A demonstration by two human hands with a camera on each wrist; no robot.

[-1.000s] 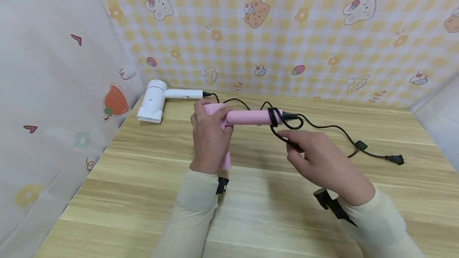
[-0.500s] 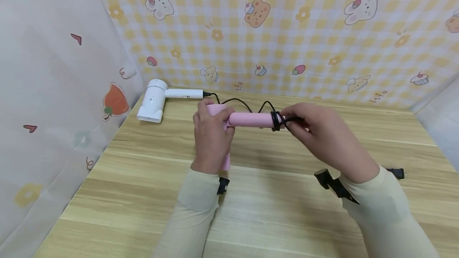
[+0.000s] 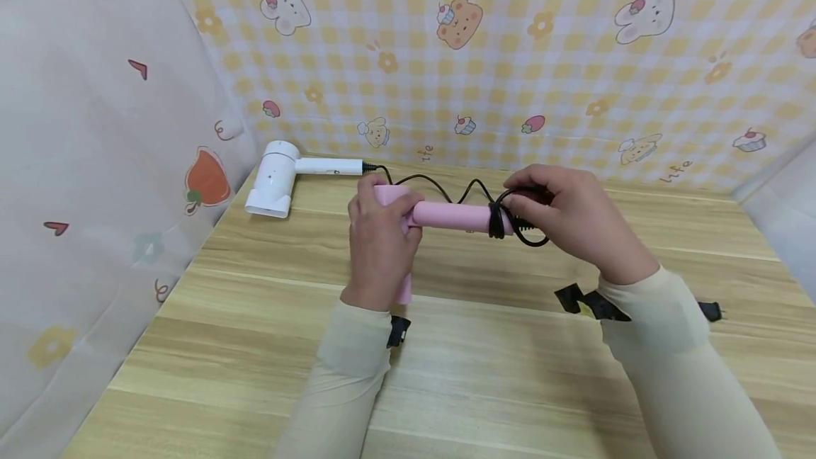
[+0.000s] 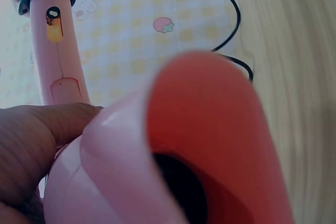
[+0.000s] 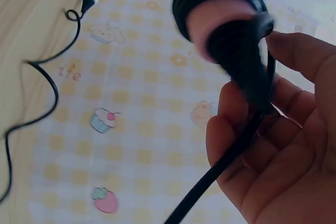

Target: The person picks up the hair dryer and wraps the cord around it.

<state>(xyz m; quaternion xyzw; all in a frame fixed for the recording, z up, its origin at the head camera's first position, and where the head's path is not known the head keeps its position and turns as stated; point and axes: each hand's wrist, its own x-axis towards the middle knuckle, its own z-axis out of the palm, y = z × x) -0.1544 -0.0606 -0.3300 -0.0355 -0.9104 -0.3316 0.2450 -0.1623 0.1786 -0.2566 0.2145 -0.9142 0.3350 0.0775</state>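
Note:
A pink hair dryer (image 3: 452, 216) is held over the table with its handle pointing right. My left hand (image 3: 382, 246) grips it around the head; in the left wrist view the thumb lies by the base of the handle (image 4: 58, 66), near the wide nozzle (image 4: 215, 98). Several turns of black cord (image 3: 496, 224) circle the handle close to its end. My right hand (image 3: 574, 214) pinches the cord between thumb and fingers just beyond that end, where a loose loop hangs. The right wrist view shows the cord running across the curled fingers (image 5: 226, 135).
At the back left of the wooden table (image 3: 255, 338) lies a white hair dryer (image 3: 270, 179), its thin black cord (image 3: 423, 177) trailing right behind the pink one. A black plug (image 3: 710, 311) shows beside my right sleeve. A checked cloth (image 3: 395, 83) hangs behind.
My right hand has risen from below the handle's end to above and behind it, carrying the cord around. The left hand keeps its grip on the hair dryer, almost still.

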